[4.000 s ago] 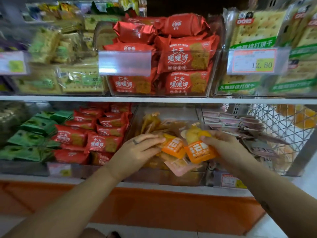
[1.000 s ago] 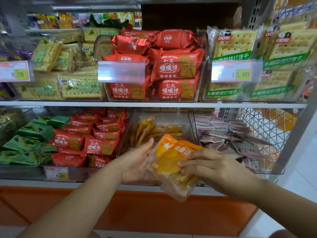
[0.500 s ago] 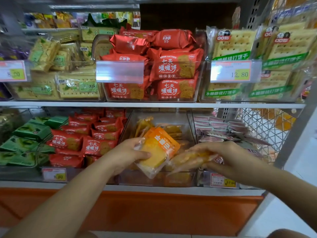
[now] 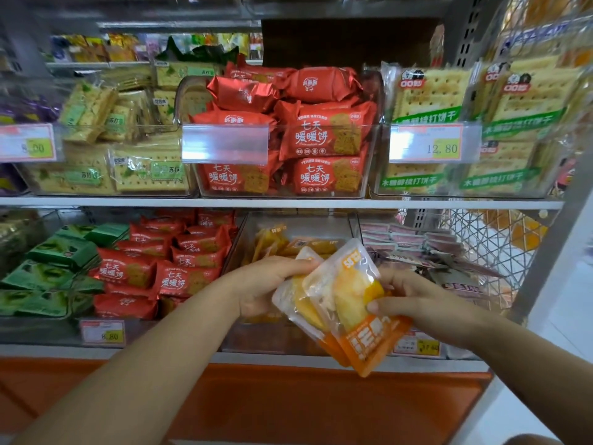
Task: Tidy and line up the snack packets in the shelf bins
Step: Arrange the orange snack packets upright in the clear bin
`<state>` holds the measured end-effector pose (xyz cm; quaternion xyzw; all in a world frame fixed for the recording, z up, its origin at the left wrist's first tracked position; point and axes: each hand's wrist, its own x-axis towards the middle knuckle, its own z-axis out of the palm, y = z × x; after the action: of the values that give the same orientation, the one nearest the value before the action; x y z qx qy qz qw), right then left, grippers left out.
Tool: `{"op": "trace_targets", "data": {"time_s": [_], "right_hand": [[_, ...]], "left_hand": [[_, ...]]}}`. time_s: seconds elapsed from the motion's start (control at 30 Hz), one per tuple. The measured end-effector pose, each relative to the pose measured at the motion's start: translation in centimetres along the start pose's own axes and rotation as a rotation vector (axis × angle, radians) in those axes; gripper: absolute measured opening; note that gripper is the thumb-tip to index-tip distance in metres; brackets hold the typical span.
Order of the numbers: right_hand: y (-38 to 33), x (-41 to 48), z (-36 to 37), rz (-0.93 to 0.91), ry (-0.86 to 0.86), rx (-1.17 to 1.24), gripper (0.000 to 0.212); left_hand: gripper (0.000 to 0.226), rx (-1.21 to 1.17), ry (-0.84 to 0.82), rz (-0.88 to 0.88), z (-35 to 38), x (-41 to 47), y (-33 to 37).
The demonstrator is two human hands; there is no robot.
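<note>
Head view: clear bin (image 4: 298, 220) holds orange packets (image 4: 308, 244); hands grip two.

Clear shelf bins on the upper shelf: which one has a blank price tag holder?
The middle clear bin, filled with red biscuit packets; its holder is blank, while both neighbouring bins show printed prices.

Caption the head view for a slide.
Both hands, left and right, hold orange packets before the lower shelf's middle bin.
</note>
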<state>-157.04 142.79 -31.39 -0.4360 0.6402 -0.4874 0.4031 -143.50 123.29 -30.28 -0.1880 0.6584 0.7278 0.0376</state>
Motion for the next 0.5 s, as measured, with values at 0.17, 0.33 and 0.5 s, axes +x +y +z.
{"op": "trace_targets", "data": {"time_s": [0.17, 0.33, 0.5], "right_hand": [[1.4, -0.3, 0.6, 0.004, -0.012, 0.302, 0.04], [3.0, -0.2, 0.5, 0.015, 0.219, 0.525, 0.061], [3.2, 0.1, 2.5, -0.003, 0.266, 0.52, 0.041]], "left_hand": [[0.041, -0.149, -0.002, -0.072, 0.4, 0.3, 0.3], [0.052, -0.496, 0.07, 0.134, 2.5, -0.1, -1.8], [0.076, -0.255, 0.123, 0.34, 5.6, -0.1, -3.6]]}}
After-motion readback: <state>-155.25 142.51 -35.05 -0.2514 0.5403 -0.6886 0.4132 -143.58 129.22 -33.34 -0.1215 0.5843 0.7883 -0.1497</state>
